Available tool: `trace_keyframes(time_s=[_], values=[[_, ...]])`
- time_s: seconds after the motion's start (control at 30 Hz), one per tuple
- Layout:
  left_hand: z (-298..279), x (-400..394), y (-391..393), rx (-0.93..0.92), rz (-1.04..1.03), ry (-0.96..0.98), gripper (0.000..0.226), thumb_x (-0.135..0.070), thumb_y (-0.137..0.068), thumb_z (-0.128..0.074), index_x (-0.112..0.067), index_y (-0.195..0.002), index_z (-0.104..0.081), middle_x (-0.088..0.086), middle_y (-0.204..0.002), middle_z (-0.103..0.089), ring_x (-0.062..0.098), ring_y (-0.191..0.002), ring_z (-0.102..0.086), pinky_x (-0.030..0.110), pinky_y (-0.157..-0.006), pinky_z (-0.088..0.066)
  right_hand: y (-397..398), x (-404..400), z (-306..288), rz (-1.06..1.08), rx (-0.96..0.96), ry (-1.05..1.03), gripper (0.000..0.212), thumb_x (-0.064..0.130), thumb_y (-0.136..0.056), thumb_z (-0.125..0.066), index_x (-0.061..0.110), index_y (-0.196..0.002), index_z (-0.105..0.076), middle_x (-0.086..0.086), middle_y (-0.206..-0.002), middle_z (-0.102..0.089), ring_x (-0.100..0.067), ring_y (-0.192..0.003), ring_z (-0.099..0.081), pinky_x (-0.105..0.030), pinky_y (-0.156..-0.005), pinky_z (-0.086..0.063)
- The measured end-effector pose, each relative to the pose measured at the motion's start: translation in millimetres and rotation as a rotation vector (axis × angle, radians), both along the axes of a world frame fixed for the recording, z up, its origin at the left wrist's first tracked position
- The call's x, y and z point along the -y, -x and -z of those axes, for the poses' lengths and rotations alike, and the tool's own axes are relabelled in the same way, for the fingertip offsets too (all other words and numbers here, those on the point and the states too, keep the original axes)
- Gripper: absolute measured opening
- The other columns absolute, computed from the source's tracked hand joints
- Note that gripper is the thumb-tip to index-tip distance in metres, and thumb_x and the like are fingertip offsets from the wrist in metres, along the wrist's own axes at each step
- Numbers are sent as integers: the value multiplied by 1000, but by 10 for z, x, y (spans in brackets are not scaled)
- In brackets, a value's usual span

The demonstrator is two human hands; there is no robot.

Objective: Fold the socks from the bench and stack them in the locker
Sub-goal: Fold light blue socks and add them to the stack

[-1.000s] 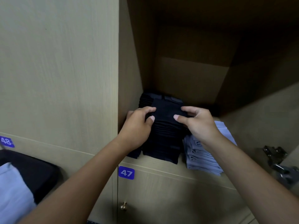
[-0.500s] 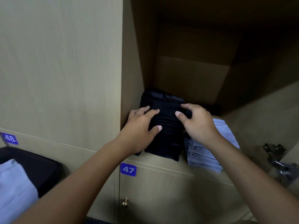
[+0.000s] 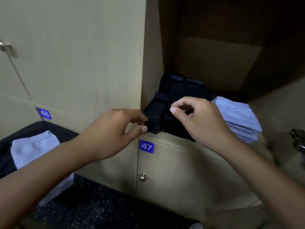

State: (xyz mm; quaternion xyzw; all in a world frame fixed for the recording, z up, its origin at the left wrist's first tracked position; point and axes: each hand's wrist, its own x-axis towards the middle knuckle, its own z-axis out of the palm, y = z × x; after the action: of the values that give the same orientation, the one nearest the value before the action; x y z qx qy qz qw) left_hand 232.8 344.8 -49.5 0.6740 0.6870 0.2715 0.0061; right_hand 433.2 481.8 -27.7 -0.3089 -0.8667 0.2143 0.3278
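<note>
Stacking step: dark socks [image 3: 175, 109] in locker [image 3: 214, 55], 12 o'clock; left hand [image 3: 115, 129] touches stack corner, fingers loose; right hand [image 3: 198, 119] half-curled, empty; next, likely white socks [image 3: 33, 147], 8 o'clock

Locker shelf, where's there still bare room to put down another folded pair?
Bare shelf shows right of the light blue stack, toward the side wall, and behind both stacks toward the back panel. The front left is crowded: the black stack sits against the left wall, with the left hand and right hand at its front edge.
</note>
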Motion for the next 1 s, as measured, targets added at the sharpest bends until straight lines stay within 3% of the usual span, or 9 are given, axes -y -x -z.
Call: trace_keyframes(time_s=[0.07,0.17,0.3,0.43,0.53,0.73,0.87,1.0], values=[[83,164,135,-19,-26,36,33,-55,-94,-49,-36,-114,-67,-26,-106,-69,-12,-99,-58,21,-86,-51,88,134,37,-52,42,-4,12,34,-96,-64,27,-96,-73,18,-87,-69,9,-77,-59,-7,-66,-39],[193,414,343,-1,-88,89,30,-52,-94,-55,-32,-110,-70,-21,-102,-72,-16,-95,-58,8,-79,-46,236,295,127,-133,143,21,15,38,-95,-64,28,-100,-74,19,-85,-68,2,-86,-62,-17,-69,-45],[340,763,649,55,-197,166,51,-67,-83,-47,-31,-109,-72,-19,-97,-74,-7,-91,-66,10,-79,-48,411,487,267,-261,268,38,23,43,-93,-64,28,-109,-72,16,-92,-70,5,-85,-62,-15,-72,-46],[516,1030,992,42,-310,252,21,-38,-94,-65,-24,-108,-73,-18,-98,-73,-1,-92,-66,5,-78,-44,581,685,367,-339,352,44,34,50,-92,-61,32,-120,-68,19,-105,-68,3,-93,-63,-29,-87,-53],[658,1185,1256,22,-402,257,21,-32,-92,-69,-20,-109,-72,-14,-106,-69,9,-97,-63,18,-84,-45,681,813,436,-377,407,39,34,50,-94,-60,33,-123,-66,19,-108,-66,3,-92,-62,-28,-88,-52],[957,1332,1891,-18,-732,309,40,-32,-90,-69,-17,-126,-63,14,-120,-58,38,-115,-54,43,-94,-45,821,900,550,-408,482,40,35,52,-94,-59,36,-126,-63,21,-111,-64,2,-88,-61,-31,-84,-54],[1084,1315,2131,2,-837,400,52,-43,-90,-68,-16,-133,-58,18,-130,-54,41,-123,-49,46,-106,-40,882,915,604,-421,497,43,34,51,-94,-59,36,-125,-63,20,-109,-64,1,-87,-62,-32,-85,-55],[1172,1263,2219,-28,-879,446,56,-49,-91,-66,-18,-136,-55,16,-132,-57,40,-125,-48,44,-101,-40,927,902,647,-427,507,49,35,52,-92,-60,36,-123,-64,20,-108,-65,1,-89,-63,-33,-85,-55]])
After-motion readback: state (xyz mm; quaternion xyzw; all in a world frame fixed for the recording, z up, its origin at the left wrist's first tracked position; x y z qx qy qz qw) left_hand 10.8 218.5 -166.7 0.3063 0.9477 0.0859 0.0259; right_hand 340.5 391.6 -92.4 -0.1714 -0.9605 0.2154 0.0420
